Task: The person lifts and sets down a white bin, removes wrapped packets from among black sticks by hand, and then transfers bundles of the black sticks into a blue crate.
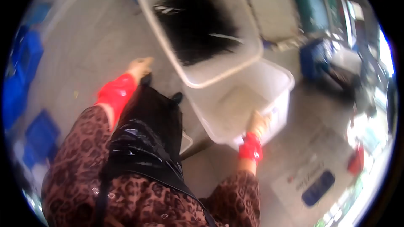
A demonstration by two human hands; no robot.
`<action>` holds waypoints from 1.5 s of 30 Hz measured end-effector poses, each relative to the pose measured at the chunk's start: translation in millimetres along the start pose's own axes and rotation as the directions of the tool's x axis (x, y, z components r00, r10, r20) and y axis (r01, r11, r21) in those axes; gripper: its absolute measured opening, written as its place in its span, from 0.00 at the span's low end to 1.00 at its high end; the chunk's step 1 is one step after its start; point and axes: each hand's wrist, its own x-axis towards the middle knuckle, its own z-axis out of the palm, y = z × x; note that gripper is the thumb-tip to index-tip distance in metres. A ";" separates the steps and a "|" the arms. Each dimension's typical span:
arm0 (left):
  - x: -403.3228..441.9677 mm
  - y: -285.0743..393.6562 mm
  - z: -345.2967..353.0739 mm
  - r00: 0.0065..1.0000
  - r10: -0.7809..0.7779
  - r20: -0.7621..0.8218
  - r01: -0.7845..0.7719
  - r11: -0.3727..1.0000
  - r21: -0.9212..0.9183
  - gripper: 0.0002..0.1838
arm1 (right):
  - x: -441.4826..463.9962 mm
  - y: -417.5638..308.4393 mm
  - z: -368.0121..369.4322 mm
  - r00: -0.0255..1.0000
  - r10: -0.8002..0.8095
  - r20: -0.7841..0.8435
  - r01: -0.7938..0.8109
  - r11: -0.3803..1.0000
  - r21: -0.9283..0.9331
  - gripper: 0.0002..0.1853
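Head view, near tub: the pale near tub was in front of the person, slightly to the right, its light inner bottom in sight. The far tub overlapped its far edge in this view; contact between the two could not be told.
Right hand: the right hand was at the near tub's rim, fingers seemingly closed over the edge, though blur hid their exact wrap.
Left hand: the left hand was apart from both tubs, above the floor. Its fingers looked drawn together, but I cannot tell whether they pinched anything.
Dark contents: a black mass covered much of the far tub's bottom, with pale slivers on it; what it was made of was unclear.
Tub walls: they looked like thin, fairly stiff plastic, probably light unfilled, likely to flex a little at the rim and turn slick if wet.
Load: the far tub was probably the heavier, its contents apt to shift when tilted.
Rim hold: opposite sides of the rim seemed the best purchase; one hand alone would likely let a tub swing or tip.
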 end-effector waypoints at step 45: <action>52.5 -64.2 -16.6 0.873 0.198 -0.445 -0.210 0.977 0.022 0.21 | 0.5 23.8 26.3 0.949 0.293 -0.121 -0.006 0.399 0.917 0.29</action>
